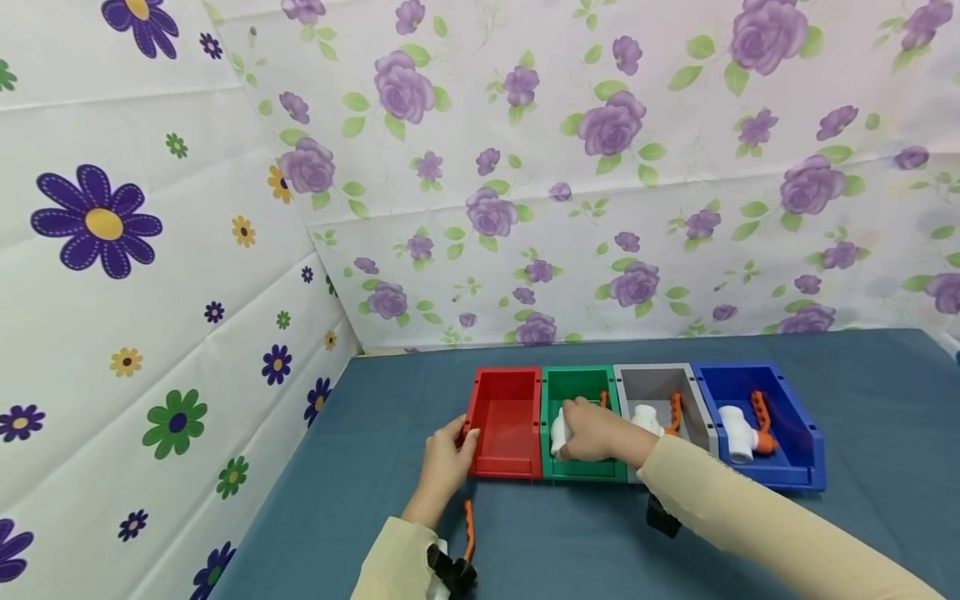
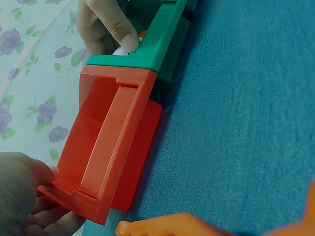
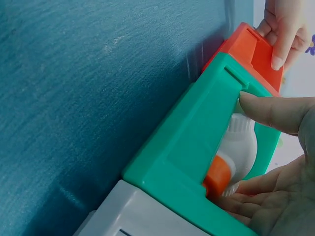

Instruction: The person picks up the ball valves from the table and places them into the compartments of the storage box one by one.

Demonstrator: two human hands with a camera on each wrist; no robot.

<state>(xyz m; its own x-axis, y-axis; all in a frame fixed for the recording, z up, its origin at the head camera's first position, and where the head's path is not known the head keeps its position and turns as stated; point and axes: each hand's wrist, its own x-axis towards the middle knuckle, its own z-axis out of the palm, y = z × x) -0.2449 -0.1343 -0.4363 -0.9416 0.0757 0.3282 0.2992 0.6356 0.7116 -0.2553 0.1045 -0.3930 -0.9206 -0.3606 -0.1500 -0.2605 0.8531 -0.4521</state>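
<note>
Green bin (image 3: 172,152) edges leave right hand (image 1: 596,431) little room around white valve (image 3: 242,150).

2 cream sleeves (image 1: 750,512), 2 black wrist devices (image 1: 663,517).

A red bin (image 1: 506,425), green bin (image 1: 585,472), grey bin (image 1: 649,379) and blue bin (image 1: 787,477) are brightening the slate-blue surface (image 1: 555,542); white ball valves (image 1: 740,435) are showing orange handles (image 1: 761,411); purple roses (image 1: 491,212) are patterning the white backdrop (image 1: 675,108).

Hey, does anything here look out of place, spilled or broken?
One orange-handled white fitting lies partly hidden on the table by the left wrist, while the green bin, gray bin and blue bin each hold one. No spill or damage shows.
</note>
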